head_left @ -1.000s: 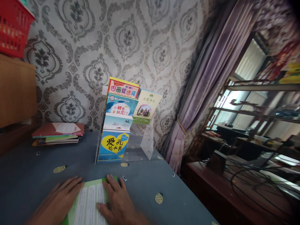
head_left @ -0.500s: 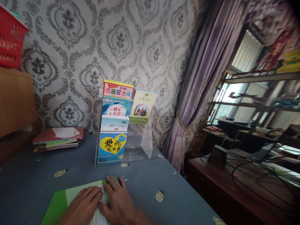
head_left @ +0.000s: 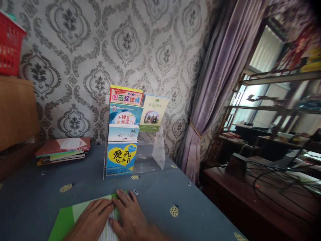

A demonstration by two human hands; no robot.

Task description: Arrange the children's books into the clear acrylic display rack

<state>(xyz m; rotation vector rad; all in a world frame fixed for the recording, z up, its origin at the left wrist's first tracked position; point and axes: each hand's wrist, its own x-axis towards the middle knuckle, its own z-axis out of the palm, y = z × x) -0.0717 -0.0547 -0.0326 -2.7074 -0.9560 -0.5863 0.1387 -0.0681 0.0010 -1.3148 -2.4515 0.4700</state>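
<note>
A green-covered book [head_left: 62, 221] lies opened out on the table at the bottom of the head view, with a printed page [head_left: 109, 233] showing between my hands. Flat across it rests my left hand [head_left: 91, 219], its fingers stretched toward the middle. My right hand [head_left: 131, 214] presses on the right part of the same book, fingers extended and thumb on the page. The two hands almost touch at the fingertips. They cover much of the book, and its lower edge runs out of view.
Behind the book stands a clear acrylic rack [head_left: 158, 152] with several books, the lowest a blue-and-yellow one [head_left: 121, 159]. A stack of books [head_left: 62, 150] lies at the back left. A purple curtain [head_left: 192, 147] and a dark desk with cables [head_left: 233, 187] are on the right.
The view has shifted slightly, so the table and rack sit a little farther right. Both hands stay on the book, with the left fingertips a touch nearer the right hand.
</note>
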